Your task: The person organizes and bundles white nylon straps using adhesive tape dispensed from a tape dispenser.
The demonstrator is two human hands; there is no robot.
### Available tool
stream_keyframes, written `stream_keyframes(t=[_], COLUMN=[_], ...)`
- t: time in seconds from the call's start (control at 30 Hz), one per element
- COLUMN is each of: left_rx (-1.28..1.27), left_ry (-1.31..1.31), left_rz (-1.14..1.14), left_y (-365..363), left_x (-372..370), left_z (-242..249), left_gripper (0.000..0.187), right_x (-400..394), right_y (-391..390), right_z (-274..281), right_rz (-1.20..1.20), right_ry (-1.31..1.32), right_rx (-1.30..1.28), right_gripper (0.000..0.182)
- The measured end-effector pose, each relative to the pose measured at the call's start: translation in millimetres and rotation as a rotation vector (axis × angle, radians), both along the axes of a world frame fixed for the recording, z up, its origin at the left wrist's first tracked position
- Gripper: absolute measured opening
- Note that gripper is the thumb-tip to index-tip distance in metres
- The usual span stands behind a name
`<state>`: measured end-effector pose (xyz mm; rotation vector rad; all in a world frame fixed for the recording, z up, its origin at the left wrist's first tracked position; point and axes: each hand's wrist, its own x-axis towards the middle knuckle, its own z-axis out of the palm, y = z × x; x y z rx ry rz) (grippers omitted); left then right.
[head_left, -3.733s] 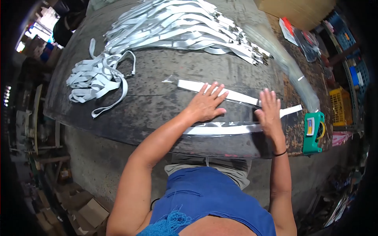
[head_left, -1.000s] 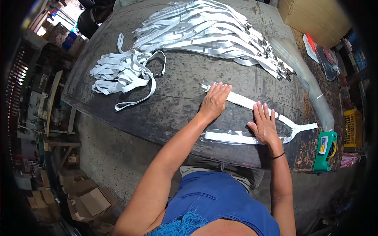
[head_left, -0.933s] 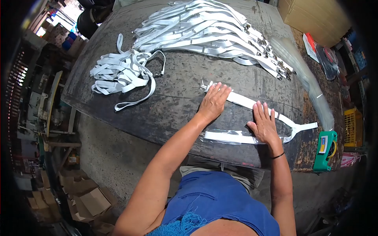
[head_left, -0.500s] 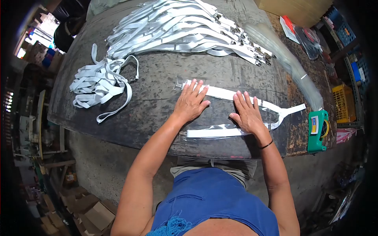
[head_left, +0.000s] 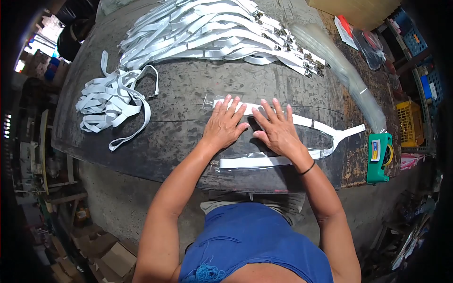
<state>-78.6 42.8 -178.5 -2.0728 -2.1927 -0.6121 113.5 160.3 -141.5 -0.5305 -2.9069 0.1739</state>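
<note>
A white Y-shaped strap (head_left: 302, 120) lies on the dark table, its two long arms pointing left and its short tail at the right. Clear plastic covers at least parts of both arms. My left hand (head_left: 225, 123) rests flat with fingers spread on the left part of the upper arm. Close beside it, my right hand (head_left: 276, 128) lies spread over the same arm, fingertips on the strap. The lower arm (head_left: 255, 162) lies nearer the table's front edge, untouched by my fingers. Metal clips sit at the left ends, partly under plastic.
Many white straps with metal clips (head_left: 203, 35) lie in a pile at the back. A tangled white bundle (head_left: 111, 101) is at the left. Clear plastic sleeves (head_left: 351, 78) and a green tape dispenser (head_left: 379, 158) lie at the right, near a yellow crate (head_left: 409, 123).
My right hand has slid left along the upper arm, closer to my left hand. My left hand has shifted slightly left. The view has moved a little.
</note>
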Motion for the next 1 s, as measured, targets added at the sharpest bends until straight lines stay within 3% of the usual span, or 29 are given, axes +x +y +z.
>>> stream_keyframes(t=[0.23,0.4,0.6,1.0], left_rx=[-0.025,0.014,-0.073,-0.091], left_ry=[-0.028,0.115,-0.018,-0.010], left_rz=[-0.008,-0.028,-0.070,-0.064], left_y=[0.1,1.7,4.2,4.4], left_x=[0.1,3.0,2.3,3.0], left_z=[4.7,12.2,3.3,5.3], left_gripper=[0.060,0.060,0.060,0.065], right_x=[-6.0,-5.8,-4.8,-8.3], right_y=[1.0,1.9,3.9,1.2], right_z=[-10.3,-11.9,-15.2,-11.4], right_rz=[-0.008,-0.023,-0.024,-0.036], right_ry=[-0.068,-0.083,-0.074,-0.026], right_rx=[-0.065,-0.093,-0.119,-0.082], right_gripper=[0.059,0.060,0.061,0.063])
